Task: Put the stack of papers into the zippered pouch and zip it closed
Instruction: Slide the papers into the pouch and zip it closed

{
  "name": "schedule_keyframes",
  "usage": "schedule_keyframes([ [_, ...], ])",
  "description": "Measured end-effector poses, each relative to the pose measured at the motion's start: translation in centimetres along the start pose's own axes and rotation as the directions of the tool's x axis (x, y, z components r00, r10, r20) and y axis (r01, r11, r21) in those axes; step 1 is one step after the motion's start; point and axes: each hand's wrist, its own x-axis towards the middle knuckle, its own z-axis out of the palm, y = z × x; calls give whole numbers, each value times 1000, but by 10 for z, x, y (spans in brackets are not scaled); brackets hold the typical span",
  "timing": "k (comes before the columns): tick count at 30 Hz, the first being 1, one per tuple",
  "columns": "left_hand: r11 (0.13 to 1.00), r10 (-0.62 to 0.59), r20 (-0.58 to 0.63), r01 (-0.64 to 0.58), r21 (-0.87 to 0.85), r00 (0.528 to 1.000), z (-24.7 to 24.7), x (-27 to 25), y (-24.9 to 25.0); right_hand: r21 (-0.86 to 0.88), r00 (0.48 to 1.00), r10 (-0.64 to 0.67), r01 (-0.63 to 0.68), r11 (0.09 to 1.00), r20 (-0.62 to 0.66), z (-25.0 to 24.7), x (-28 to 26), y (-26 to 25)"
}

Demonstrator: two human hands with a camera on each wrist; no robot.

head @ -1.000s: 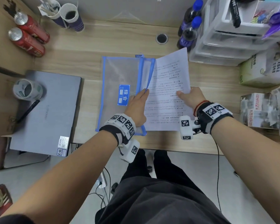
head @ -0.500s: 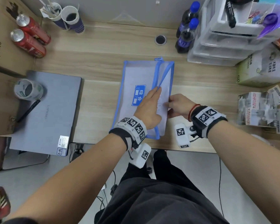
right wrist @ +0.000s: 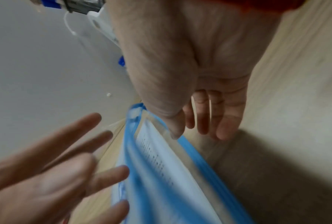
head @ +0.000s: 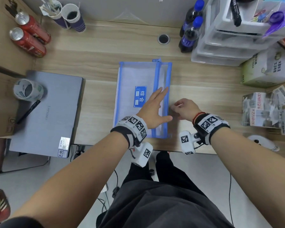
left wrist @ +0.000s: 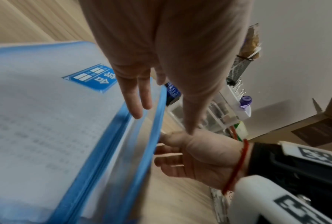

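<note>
White printed paper stack [right wrist: 161,163] now fully inside translucent blue-edged zip pouch [head: 132,79]; left hand [head: 152,109] flat on it, right hand [head: 183,109] loosely open beside, holding nothing; zipping remains.

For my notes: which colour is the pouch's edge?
Blue, around a see-through whitish pouch; the head view shows it best.

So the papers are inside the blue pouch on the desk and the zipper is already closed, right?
Not quite. The papers are inside the blue pouch on the desk, but the zipper is not closed: the right wrist view shows its two blue edges apart, with the printed sheets showing between them.
</note>
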Motion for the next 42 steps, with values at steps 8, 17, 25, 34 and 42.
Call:
schedule_keyframes([
  [8, 848, -387, -225, 441, 295, 894, -8, 0, -78, 177, 966, 188, -219, 960, 177, 7, -12, 23],
  [17, 724, -534, -112, 521, 452, 838, 5, -8, -107, -225, 973, 19, 35, 974, 232, 34, -19, 21],
  [25, 691, -543, -139, 535, 486, 828, 19, -3, -105, -546, 942, 59, 140, 826, 331, 47, -20, 49],
  [34, 806, -132, 115, 39, 591, 984, 33, 0, -60, -258, 919, -203, 299, 919, 339, 23, -23, 25],
  [42, 837, 4, -140, 73, 542, 990, 3, -10, 4, 75, 898, -376, 369, 926, 228, -19, -38, -45],
])
